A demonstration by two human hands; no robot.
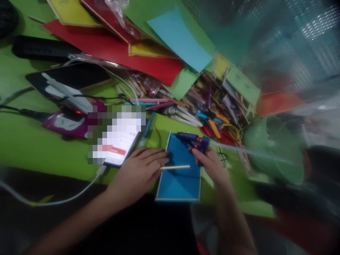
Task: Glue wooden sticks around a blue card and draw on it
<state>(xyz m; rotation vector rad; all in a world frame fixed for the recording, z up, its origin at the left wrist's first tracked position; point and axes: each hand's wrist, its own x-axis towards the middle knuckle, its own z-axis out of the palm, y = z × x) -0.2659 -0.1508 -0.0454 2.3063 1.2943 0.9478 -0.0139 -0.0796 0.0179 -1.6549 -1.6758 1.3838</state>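
My right hand (211,163) is closed round the grip of a blue glue gun (193,140), whose nozzle points left over the top of a blue card (178,182) edged with thin wooden sticks. My left hand (140,170) rests at the card's left edge and pinches one end of a thin wooden stick (175,167), which lies across the card towards the right hand. A clear glue stick (239,148) sticks out of the gun's back to the right.
A phone (119,141) lies left of the card on the green table (39,148), a white cable (66,196) running from it. Behind are a purple gadget (69,122), a black tablet (71,76), coloured paper sheets (117,53), a heap of pens and scissors (202,109), and a green bucket (276,148) at right.
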